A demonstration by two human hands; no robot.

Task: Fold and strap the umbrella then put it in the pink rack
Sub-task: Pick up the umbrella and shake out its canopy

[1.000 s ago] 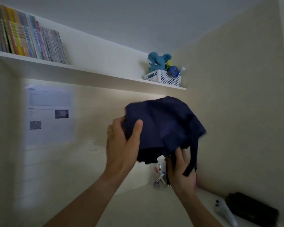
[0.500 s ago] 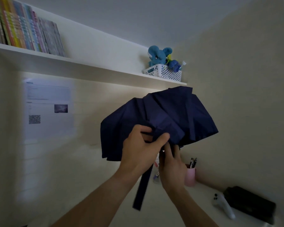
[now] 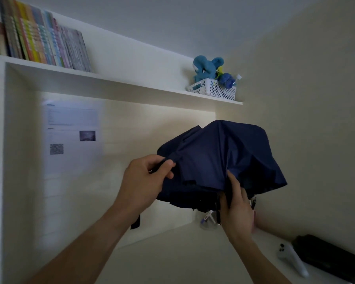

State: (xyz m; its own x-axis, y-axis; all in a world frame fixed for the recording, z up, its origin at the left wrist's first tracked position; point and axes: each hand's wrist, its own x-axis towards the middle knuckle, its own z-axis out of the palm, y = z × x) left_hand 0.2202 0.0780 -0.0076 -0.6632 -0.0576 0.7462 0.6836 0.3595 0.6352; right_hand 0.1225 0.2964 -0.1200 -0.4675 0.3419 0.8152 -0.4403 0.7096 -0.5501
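Two bare hands hold one navy umbrella (image 3: pixel 223 160) up in the air, above the desk (image 3: pixel 172 259) and in front of the lit back wall.

Left to right:

Books (image 3: pixel 41 39): a row standing upright on the far left of the high white shelf (image 3: pixel 115 78).

Printed sheet (image 3: pixel 72 138): fixed flat to the wall below the shelf, with a small photo and a code square on it.

Left hand (image 3: pixel 143 183): forearm rising from the near left, back of the hand toward the camera, fingers curled, thumb and fingers pinching a dark fold or band at the left edge of the canopy.

Strap (image 3: pixel 136 222): a dark end hangs below the left wrist.

Umbrella: canopy collapsed and rumpled, not yet wrapped; its domed top faces up and away, its open underside faces down toward the person. The shaft is hidden, so its long axis can only be read as roughly upright.

Right hand (image 3: pixel 237 210): forearm rising from the near right, fingers reaching up under the canopy's lower rim and curled round the bunched cloth and the part beneath it.

White basket (image 3: pixel 213 90): on the right end of the shelf, holding a blue plush toy (image 3: pixel 206 68).

White controller (image 3: pixel 291 260) and black case (image 3: pixel 328 257): on the desk, near right, just beside each other.
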